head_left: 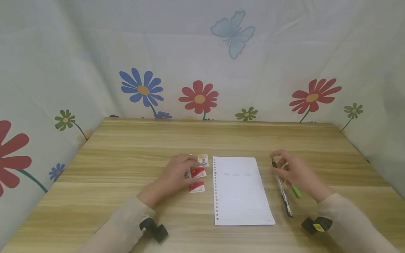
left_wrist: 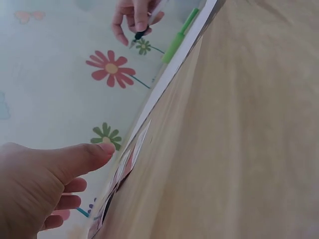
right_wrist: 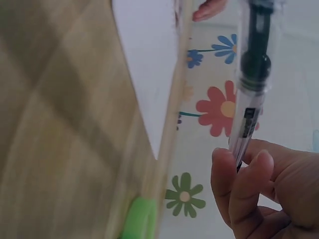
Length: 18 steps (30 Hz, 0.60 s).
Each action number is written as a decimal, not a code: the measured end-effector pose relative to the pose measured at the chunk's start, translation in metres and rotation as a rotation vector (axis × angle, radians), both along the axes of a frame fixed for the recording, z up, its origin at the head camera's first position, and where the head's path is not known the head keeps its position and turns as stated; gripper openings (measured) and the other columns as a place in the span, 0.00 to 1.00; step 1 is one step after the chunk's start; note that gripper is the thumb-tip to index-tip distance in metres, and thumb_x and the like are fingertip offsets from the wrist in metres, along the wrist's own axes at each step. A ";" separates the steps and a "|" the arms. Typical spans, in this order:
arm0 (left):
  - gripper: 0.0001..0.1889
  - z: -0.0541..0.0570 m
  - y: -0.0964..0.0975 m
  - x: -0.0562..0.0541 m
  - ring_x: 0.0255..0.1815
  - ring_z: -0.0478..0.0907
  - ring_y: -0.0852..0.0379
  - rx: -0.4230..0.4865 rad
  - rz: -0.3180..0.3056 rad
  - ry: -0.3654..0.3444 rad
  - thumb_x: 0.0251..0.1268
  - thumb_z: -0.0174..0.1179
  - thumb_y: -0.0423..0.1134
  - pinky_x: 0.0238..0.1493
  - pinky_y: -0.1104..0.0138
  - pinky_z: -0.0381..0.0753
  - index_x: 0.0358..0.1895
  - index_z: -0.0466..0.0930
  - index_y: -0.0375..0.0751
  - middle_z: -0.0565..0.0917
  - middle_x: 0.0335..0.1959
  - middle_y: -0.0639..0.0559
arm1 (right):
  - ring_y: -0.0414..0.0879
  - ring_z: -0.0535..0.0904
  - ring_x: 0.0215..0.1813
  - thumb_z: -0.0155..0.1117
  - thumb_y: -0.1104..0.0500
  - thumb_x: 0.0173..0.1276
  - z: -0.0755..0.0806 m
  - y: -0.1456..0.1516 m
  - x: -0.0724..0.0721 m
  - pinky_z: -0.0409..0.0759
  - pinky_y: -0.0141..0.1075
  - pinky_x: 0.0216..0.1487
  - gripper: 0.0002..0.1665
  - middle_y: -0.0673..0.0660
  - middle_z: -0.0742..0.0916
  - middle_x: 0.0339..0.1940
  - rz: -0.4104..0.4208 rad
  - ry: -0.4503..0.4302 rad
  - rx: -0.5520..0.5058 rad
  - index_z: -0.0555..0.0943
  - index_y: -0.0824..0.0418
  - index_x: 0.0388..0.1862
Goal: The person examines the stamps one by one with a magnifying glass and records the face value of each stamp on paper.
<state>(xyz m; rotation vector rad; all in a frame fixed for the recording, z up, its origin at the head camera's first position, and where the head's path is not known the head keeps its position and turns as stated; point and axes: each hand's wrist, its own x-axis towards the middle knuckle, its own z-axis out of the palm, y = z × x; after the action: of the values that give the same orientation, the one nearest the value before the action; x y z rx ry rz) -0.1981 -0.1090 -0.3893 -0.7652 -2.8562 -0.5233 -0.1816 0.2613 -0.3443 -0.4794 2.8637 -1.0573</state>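
Note:
My left hand [head_left: 176, 174] reaches over a small group of stamp-like paper pieces on the wooden table, fingers loosely bent and thumb stretched out. Two pieces are red and white: an upper one [head_left: 199, 172] and a lower one [head_left: 197, 187]. A pale printed piece [head_left: 203, 159] lies past the fingertips, and others are partly hidden under the hand. In the right hand [head_left: 297, 173], a clear-barrelled pen [head_left: 284, 198] is pinched near its black grip, tip pointing away from me. The right wrist view shows the pen [right_wrist: 247, 117] between thumb and fingers.
Between the hands lies a lined loose-leaf sheet [head_left: 240, 203] with punched holes along its left edge and faint writing near the top. A slim bright green item [head_left: 296, 192] rests beside the pen. A flower-printed curtain [head_left: 262, 70] surrounds the table [head_left: 110, 196].

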 end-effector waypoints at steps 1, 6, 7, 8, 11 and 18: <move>0.25 -0.001 -0.001 -0.001 0.64 0.71 0.50 0.004 0.003 0.004 0.50 0.72 0.52 0.70 0.53 0.66 0.53 0.82 0.49 0.79 0.58 0.52 | 0.43 0.72 0.15 0.64 0.66 0.64 -0.002 -0.001 0.000 0.75 0.35 0.13 0.25 0.59 0.80 0.32 0.005 -0.014 -0.006 0.67 0.64 0.59; 0.25 -0.003 -0.005 -0.003 0.62 0.72 0.49 0.014 0.016 0.027 0.50 0.72 0.51 0.69 0.51 0.66 0.52 0.82 0.46 0.80 0.56 0.51 | 0.42 0.73 0.14 0.62 0.68 0.65 -0.010 -0.008 -0.002 0.75 0.34 0.13 0.22 0.58 0.80 0.29 0.020 -0.042 0.011 0.65 0.68 0.54; 0.25 -0.004 -0.006 -0.003 0.62 0.72 0.49 0.013 0.018 0.028 0.50 0.72 0.51 0.69 0.51 0.66 0.52 0.82 0.46 0.81 0.56 0.51 | 0.42 0.73 0.14 0.61 0.68 0.65 -0.012 -0.010 -0.002 0.74 0.34 0.13 0.21 0.58 0.81 0.29 0.026 -0.042 0.016 0.65 0.69 0.53; 0.25 -0.004 -0.007 -0.004 0.62 0.72 0.49 0.012 0.021 0.026 0.50 0.72 0.51 0.70 0.51 0.65 0.52 0.82 0.46 0.80 0.56 0.51 | 0.42 0.74 0.14 0.61 0.68 0.65 -0.014 -0.010 -0.002 0.74 0.33 0.13 0.20 0.58 0.81 0.28 0.029 -0.041 0.026 0.65 0.70 0.52; 0.25 -0.006 -0.009 -0.004 0.62 0.72 0.49 0.006 0.023 0.019 0.51 0.71 0.52 0.70 0.51 0.65 0.52 0.82 0.46 0.80 0.56 0.50 | 0.42 0.75 0.14 0.62 0.68 0.64 -0.019 -0.013 -0.003 0.73 0.31 0.13 0.20 0.57 0.82 0.26 0.031 -0.050 0.045 0.66 0.71 0.51; 0.25 -0.008 -0.010 -0.006 0.63 0.71 0.48 0.006 0.035 0.006 0.50 0.71 0.53 0.70 0.50 0.64 0.51 0.83 0.48 0.80 0.57 0.50 | 0.42 0.75 0.13 0.64 0.63 0.64 -0.026 -0.018 -0.004 0.71 0.30 0.14 0.22 0.53 0.81 0.21 0.008 -0.109 0.125 0.67 0.68 0.51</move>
<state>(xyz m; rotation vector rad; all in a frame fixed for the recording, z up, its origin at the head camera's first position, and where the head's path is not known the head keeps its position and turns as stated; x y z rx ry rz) -0.2041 -0.1191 -0.3973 -0.7129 -2.8552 -0.5241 -0.1860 0.2435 -0.3702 -0.4113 2.8079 -0.8673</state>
